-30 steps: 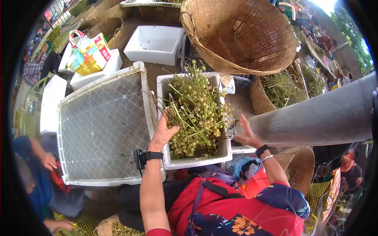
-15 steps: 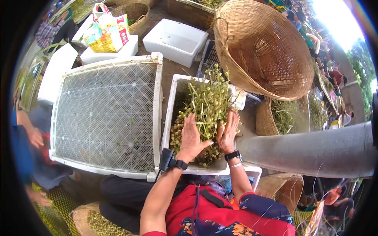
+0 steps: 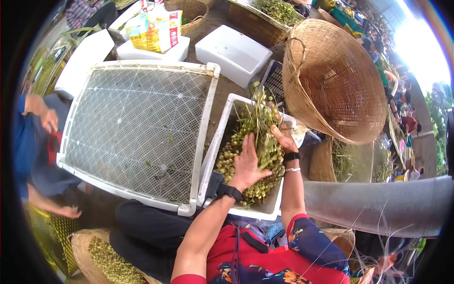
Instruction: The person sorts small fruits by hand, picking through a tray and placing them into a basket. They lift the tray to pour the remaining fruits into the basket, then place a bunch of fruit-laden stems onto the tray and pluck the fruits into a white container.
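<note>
A bunch of small round green-yellow fruits on stems (image 3: 261, 118) stands up in a white foam box (image 3: 210, 163). More loose round fruits (image 3: 227, 161) lie around it inside the box. My left hand (image 3: 248, 165) rests against the near left side of the bunch, fingers stretched out and thumb apart. On the other side, my right hand (image 3: 285, 140) presses at the stems with its fingers extended. The bunch sits between both hands, and neither is wrapped round it. Leaves and stems partly cover the box's far end.
A white mesh-bottomed tray (image 3: 137, 128) lies left of the box. A large wicker basket (image 3: 340, 80) leans at the right, above a grey metal pipe (image 3: 373, 206). Behind are a white foam box (image 3: 231, 52) and a printed bag (image 3: 153, 31). A co-worker's hand (image 3: 48, 119) is at left.
My right hand has moved up and inward along the bunch, and its fingers now point left. My left hand stays against the bunch. The whole view has shifted and tilted.
</note>
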Motion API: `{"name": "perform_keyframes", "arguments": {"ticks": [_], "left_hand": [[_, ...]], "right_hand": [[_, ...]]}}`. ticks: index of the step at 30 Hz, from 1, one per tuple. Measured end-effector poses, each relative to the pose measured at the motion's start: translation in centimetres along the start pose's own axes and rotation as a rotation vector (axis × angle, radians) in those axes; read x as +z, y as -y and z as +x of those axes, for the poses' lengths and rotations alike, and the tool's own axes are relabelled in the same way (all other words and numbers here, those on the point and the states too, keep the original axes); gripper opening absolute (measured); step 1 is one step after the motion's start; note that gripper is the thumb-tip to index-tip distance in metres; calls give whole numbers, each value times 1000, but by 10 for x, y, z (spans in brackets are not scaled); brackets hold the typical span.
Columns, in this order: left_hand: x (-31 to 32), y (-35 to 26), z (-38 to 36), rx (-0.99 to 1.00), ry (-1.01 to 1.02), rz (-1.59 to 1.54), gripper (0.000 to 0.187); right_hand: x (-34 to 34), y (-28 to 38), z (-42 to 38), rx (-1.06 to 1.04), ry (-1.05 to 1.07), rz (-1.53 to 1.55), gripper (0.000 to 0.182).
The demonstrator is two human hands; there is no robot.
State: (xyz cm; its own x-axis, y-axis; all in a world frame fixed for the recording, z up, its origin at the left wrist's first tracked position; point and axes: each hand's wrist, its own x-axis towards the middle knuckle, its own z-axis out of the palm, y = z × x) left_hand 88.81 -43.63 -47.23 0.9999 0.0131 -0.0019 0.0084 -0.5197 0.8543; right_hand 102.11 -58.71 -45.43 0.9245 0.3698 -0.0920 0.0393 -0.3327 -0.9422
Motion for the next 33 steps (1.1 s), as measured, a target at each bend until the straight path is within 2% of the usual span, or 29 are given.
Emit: {"name": "perform_keyframes", "arguments": {"ticks": [1,3,4,7,8,9,12,15,17,20,21,23,25,26,27,29,30,31,32,33], "left_hand": [[-6,-13,-6,-52,40,11,136],[3,-20,-20,-103,-127,-65,129],[4,-28,-25,-82,-221,-86,122],[5,-42,-43,-54,-309,-128,113],[8,-46,-44,-43,-358,-132,110],[6,-53,-47,-56,-362,-104,107],[-1,-70,-55,-33,-350,-55,104],[-12,-88,-63,2,-326,-97,104],[-21,-102,-64,45,-349,-108,104],[-34,-122,-69,44,-307,-85,103],[-36,-127,-71,71,-376,-42,86],[-48,-137,-77,104,-391,-107,87],[-48,-133,-74,127,-366,-137,93],[-47,-131,-74,151,-330,-175,99],[-45,-128,-74,121,-305,-138,98],[-33,-122,-82,152,-363,-103,97],[-19,-111,-78,142,-355,-107,98],[-38,-123,-81,135,-391,-96,97],[-41,-121,-85,123,-326,-159,98],[-47,-116,-74,133,-304,-208,99]], "right_hand": [[3,-26,-3,58,-43,61,75],[15,-5,-31,220,-110,110,71],[11,-60,-30,65,-125,88,66],[37,0,-65,149,-326,167,58],[36,-10,-70,93,-339,188,54],[48,26,-80,162,-405,400,48],[42,32,-93,193,-434,604,44],[31,52,-102,89,-462,429,44],[31,78,-106,70,-538,450,41],[18,97,-116,37,-538,433,36],[18,108,-121,71,-594,406,36],[19,124,-127,81,-585,416,34],[12,124,-126,104,-554,298,36],[11,110,-127,8,-565,156,36],[10,101,-123,-102,-567,19,37],[2,106,-122,-92,-284,214,45],[5,99,-117,-230,-377,-288,46],[12,96,-127,-344,-466,-803,46],[35,132,-130,-146,-459,-372,41],[21,101,-117,-51,-469,188,38]]}}
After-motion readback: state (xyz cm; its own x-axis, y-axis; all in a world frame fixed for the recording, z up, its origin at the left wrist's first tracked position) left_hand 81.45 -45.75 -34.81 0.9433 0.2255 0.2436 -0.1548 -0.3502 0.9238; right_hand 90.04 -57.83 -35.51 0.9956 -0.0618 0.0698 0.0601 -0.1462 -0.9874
